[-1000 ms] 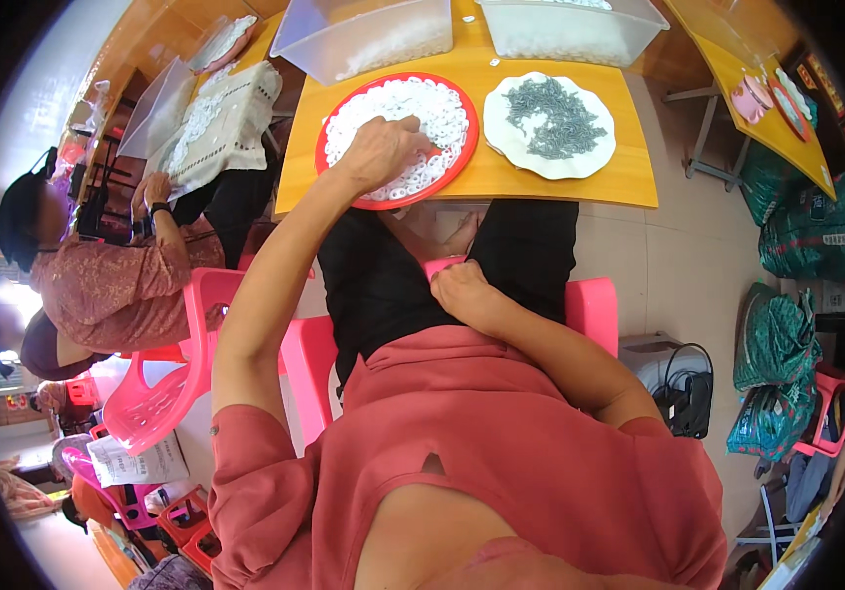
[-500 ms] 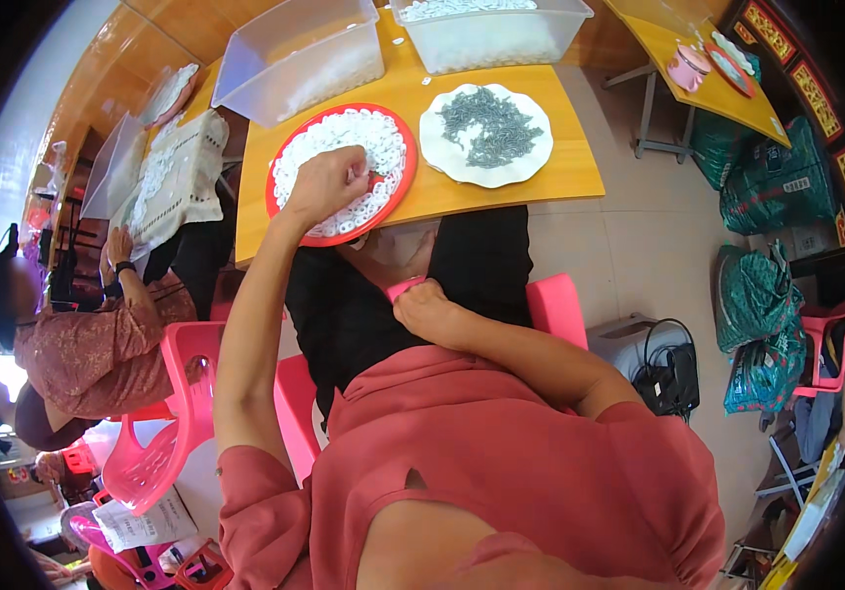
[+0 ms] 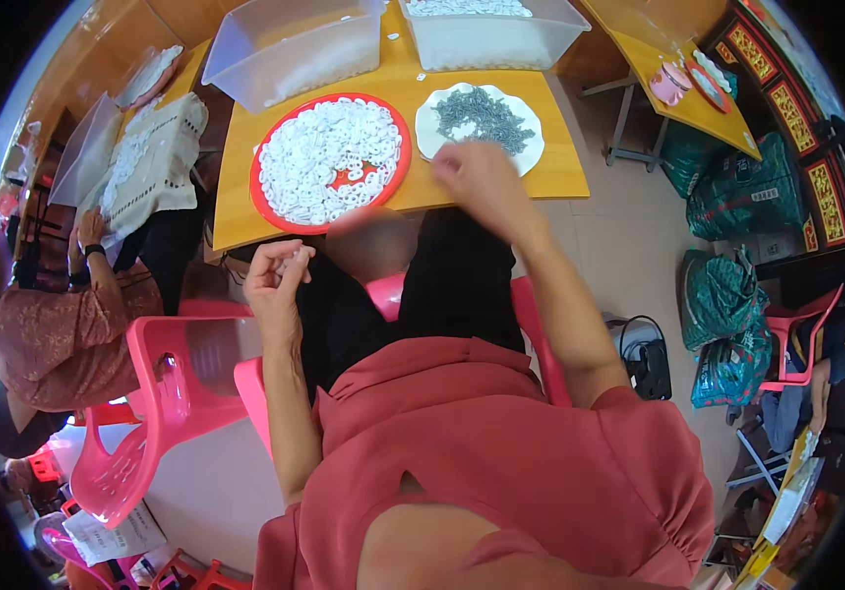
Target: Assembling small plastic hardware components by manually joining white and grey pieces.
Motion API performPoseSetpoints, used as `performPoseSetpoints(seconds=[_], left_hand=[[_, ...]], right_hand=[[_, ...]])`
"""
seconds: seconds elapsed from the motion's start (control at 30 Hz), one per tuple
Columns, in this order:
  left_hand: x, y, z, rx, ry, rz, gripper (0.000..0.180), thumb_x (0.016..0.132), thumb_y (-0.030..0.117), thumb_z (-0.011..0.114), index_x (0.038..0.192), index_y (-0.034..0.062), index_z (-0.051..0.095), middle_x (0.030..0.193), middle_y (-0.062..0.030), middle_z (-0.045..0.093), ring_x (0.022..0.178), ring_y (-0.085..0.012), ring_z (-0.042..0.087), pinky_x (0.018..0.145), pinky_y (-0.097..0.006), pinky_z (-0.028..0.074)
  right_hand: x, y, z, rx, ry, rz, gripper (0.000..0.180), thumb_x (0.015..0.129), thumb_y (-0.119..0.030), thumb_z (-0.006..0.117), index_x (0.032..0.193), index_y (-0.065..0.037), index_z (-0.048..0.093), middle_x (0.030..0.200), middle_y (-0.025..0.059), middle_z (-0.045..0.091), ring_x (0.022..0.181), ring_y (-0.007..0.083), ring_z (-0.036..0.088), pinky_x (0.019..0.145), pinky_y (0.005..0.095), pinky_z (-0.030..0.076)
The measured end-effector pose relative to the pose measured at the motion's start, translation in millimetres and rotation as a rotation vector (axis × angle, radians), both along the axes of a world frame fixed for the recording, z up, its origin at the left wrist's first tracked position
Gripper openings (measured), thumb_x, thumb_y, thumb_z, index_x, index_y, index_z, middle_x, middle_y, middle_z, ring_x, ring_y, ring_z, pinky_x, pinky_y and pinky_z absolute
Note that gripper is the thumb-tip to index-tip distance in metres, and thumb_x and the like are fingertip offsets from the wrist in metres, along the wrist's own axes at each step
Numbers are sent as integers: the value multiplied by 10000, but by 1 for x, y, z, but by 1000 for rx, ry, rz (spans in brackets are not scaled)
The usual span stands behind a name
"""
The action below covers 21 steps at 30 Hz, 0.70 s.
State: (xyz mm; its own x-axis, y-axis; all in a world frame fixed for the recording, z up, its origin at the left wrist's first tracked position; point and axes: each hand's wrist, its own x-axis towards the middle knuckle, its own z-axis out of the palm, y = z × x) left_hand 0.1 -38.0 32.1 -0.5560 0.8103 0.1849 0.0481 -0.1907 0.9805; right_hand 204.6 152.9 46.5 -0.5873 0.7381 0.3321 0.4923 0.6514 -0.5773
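Note:
My left hand (image 3: 278, 275) is closed in a pinch just off the table's front edge, with a small whitish plastic piece showing at its fingertips. Beyond it lies a round red tray (image 3: 402, 169) heaped with small white oval plastic pieces (image 3: 319, 147) that have holes in them. My right hand (image 3: 486, 189) hovers at the near edge of a white scalloped plate (image 3: 532, 147). Its fingers are curled together; whatever they hold, if anything, is too small to make out. On that plate sits a pile of small grey screws (image 3: 489, 115).
Two clear plastic bins (image 3: 295, 59) (image 3: 496, 44) of white pieces stand at the back of the yellow table (image 3: 565, 177). At left, a person (image 3: 68, 334) works beside a pink chair (image 3: 186, 383). Green sacks (image 3: 723, 295) lie on the right.
My left hand has left the red tray and come back toward me, pinched. My right hand has risen from my lap to the screw plate. The whole view has shifted slightly.

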Motion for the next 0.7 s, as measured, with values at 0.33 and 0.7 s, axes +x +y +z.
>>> performPoseSetpoints(seconds=[0.33,0.7], left_hand=[[8,-1,-11,-18,-134,41,143,798,10,637,936,15,600,814,-45,625,618,-41,480,562,-164,373],[9,-1,-18,-48,-107,49,153,817,31,621,966,8,602,831,-55,634,636,-52,502,578,-172,390]], right_hand=[[17,115,-32,174,-119,-25,120,764,-112,545,781,-65,654,846,170,614,807,342,593,713,426,466],[17,116,-11,199,-211,56,107,766,-112,546,777,-58,638,842,153,604,823,337,580,719,422,460]])
